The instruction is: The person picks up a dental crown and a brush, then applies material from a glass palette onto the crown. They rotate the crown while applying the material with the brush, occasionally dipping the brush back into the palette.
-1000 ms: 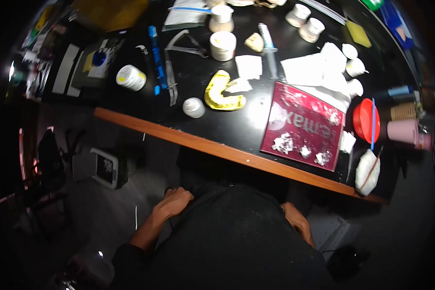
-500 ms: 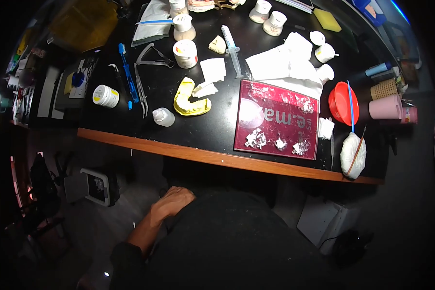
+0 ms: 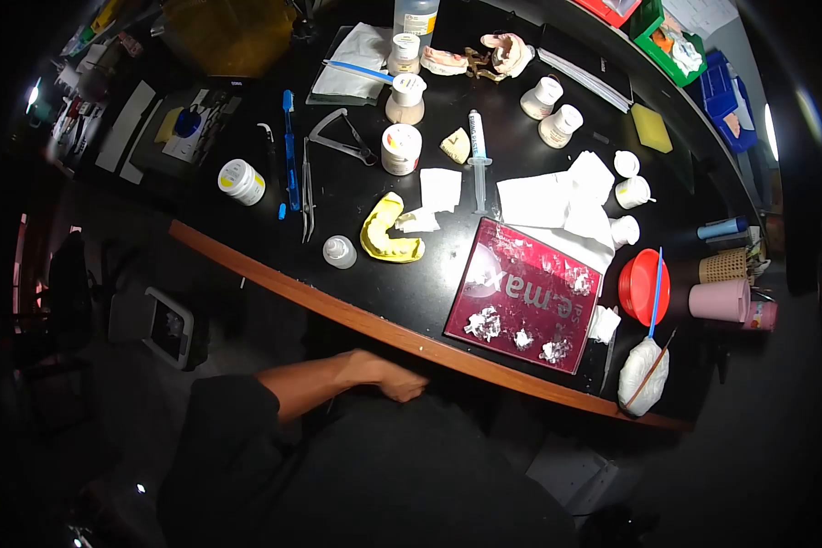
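Observation:
My left hand (image 3: 391,376) is below the table's front edge, close against my dark clothing. Its fingers look curled closed, and whatever they hold, if anything, is hidden. My right hand is out of view. On the table above, a dark red glass slab (image 3: 532,301) bears several dabs of white powdery material. Left of it rests a yellow dental model (image 3: 388,233), beside a small white dropper bottle (image 3: 340,252) and folded white paper (image 3: 440,190). A syringe (image 3: 478,160) lies behind the slab. Neither hand touches these things.
A wooden edge (image 3: 338,310) runs along the table front. At right stand a red bowl (image 3: 644,286), a white wrapped lump (image 3: 644,379) with a brush across it, and a pink cup (image 3: 719,300). A blue toothbrush (image 3: 289,151), tweezers (image 3: 308,196) and jars (image 3: 241,182) occupy the left.
The view has tilted and shifted, showing more of the table's back. My left hand has moved rightward, nearer the table edge, with the forearm more level. The table items appear unmoved.

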`<state>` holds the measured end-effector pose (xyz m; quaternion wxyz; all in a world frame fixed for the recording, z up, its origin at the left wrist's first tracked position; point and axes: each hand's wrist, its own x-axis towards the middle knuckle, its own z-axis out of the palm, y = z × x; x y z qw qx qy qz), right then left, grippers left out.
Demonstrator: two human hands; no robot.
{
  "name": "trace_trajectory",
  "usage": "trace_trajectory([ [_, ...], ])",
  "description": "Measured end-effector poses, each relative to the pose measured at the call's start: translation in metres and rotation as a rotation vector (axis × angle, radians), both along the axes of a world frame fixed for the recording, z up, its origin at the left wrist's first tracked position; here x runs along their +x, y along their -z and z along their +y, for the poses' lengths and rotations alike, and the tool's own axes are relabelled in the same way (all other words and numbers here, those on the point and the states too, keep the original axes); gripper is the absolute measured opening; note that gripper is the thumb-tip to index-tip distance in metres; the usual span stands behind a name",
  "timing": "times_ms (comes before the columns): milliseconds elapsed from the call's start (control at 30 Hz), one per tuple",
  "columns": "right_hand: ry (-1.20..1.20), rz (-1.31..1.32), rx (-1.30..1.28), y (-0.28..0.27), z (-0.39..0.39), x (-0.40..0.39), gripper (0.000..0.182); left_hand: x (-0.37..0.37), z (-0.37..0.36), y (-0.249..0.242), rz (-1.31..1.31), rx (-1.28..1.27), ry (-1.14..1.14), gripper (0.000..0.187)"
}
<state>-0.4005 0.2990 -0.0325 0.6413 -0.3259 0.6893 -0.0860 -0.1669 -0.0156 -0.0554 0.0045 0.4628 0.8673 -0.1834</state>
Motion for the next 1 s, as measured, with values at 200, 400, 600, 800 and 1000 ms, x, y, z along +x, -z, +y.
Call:
trace_trajectory([
  [200, 0.018, -0.048, -0.058, 0.003, 0.03, -0.004, 0.014, 0.012, 0.005, -0.012, -0.832, 0.505, -0.773, 0.033],
  [400, -0.064, -0.031, -0.319, -0.173, -0.104, -0.028, 0.011, 0.058, -0.016, -0.121, -0.826, 1.022, -1.448, 0.034],
  [600, -0.199, 0.304, -1.129, -0.216, -0.238, 0.0, 0.011, 0.111, -0.046, -0.199, -0.078, 1.54, -1.471, 0.02],
  [800, -0.196, 0.3, -1.324, -0.192, -0.32, 0.054, 0.01, 0.084, -0.084, -0.175, 0.877, 1.253, -1.572, 0.066],
  [1000, -0.289, 0.261, -1.293, -0.193, -0.308, 0.044, 0.013, 0.075, -0.101, -0.162, 0.841, 1.288, -1.57, 0.038],
])
